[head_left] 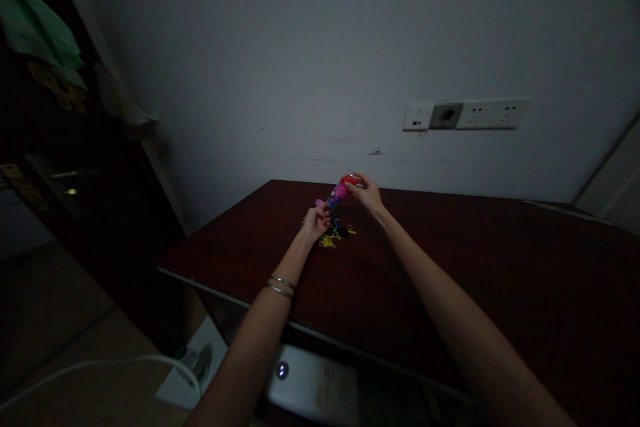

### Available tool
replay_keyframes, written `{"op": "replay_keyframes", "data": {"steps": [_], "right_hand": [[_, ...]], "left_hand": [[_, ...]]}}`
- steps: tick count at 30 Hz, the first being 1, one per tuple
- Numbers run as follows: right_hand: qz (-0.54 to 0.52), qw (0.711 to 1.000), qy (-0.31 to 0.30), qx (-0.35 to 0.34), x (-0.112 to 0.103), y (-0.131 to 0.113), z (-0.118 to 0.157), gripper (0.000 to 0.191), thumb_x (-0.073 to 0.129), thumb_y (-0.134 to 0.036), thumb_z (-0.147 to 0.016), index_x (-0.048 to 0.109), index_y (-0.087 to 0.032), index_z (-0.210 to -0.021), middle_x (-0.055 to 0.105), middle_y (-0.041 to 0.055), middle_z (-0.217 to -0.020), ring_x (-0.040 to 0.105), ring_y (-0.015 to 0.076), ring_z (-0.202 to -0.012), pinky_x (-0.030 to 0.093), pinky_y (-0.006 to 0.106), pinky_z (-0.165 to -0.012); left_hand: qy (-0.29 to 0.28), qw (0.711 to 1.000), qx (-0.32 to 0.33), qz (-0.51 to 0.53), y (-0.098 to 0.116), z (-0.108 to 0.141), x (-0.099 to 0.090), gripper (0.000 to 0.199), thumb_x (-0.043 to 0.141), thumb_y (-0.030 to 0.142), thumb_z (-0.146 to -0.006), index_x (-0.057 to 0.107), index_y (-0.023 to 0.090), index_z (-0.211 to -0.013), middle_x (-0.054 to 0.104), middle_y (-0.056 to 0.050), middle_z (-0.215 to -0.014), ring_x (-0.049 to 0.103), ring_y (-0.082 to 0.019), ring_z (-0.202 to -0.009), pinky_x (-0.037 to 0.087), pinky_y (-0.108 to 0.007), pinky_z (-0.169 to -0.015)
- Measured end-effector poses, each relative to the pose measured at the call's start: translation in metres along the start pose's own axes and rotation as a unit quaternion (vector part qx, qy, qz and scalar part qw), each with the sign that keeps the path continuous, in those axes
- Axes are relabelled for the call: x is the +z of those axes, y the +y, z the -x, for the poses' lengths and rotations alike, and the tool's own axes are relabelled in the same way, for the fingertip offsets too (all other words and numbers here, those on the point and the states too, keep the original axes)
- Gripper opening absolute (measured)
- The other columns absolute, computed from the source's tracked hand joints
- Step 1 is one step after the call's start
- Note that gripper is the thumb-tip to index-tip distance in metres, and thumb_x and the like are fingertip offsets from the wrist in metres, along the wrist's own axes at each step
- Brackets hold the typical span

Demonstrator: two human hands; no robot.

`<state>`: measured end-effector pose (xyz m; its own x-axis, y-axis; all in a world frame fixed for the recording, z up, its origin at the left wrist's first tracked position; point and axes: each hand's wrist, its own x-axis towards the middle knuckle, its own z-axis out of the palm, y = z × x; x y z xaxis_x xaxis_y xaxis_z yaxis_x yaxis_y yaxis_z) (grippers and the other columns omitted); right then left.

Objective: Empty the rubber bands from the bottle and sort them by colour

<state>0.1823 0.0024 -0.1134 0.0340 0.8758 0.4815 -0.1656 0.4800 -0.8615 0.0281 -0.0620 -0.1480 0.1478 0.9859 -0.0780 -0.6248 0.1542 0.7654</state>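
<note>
A slim, clear tube-like container (337,194) with pink, blue and red contents is held tilted above the table, its upper end leaning right. My left hand (317,221) is closed round its lower end. My right hand (367,193) grips the red upper end between thumb and fingers. Under and beside my left hand lies a small heap of yellow, black and blue stringy loops (336,233), which look like elastic bands. A bit of pink shows just above my left fingers. What exactly fills the container is too small to make out.
The dark red-brown table (440,267) stands against a pale wall with a row of sockets (493,114). On the left is a dark door with a handle (75,174). Below the table's front edge sit a white box (313,383) and a white cable (115,361).
</note>
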Motion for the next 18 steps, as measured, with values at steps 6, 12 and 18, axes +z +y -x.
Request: {"op": "replay_keyframes", "data": {"steps": [6,12,18], "right_hand": [[-0.036,0.999,-0.013,0.017,0.007,-0.004,0.008,0.064,0.073,-0.034,-0.055,0.056,-0.016,-0.113,0.063,0.0098,-0.107,0.061,0.0208,-0.091,0.051,0.035,-0.08],[-0.03,0.996,-0.072,0.036,0.008,-0.001,0.013,0.059,0.072,-0.037,-0.056,0.058,-0.017,-0.111,0.065,0.0076,-0.102,0.062,0.0197,-0.085,0.052,0.035,-0.076],[-0.027,0.999,-0.027,0.03,0.001,0.003,0.006,0.06,0.074,-0.037,-0.054,0.058,-0.015,-0.108,0.065,0.0081,-0.101,0.062,0.0199,-0.085,0.053,0.035,-0.075]], "left_hand": [[-0.104,0.993,-0.009,0.053,-0.005,0.012,0.01,0.046,0.043,0.001,-0.048,0.046,0.021,-0.09,0.037,0.005,-0.058,0.029,-0.003,-0.039,0.021,-0.013,-0.036],[-0.132,0.989,-0.061,0.022,-0.006,0.016,0.015,0.045,0.042,-0.001,-0.047,0.042,0.022,-0.085,0.036,0.006,-0.059,0.027,-0.003,-0.036,0.017,-0.012,-0.035],[-0.111,0.992,-0.052,-0.005,-0.005,0.013,0.014,0.041,0.041,0.0,-0.047,0.04,0.02,-0.083,0.032,0.007,-0.056,0.028,-0.004,-0.035,0.019,-0.013,-0.034]]}}
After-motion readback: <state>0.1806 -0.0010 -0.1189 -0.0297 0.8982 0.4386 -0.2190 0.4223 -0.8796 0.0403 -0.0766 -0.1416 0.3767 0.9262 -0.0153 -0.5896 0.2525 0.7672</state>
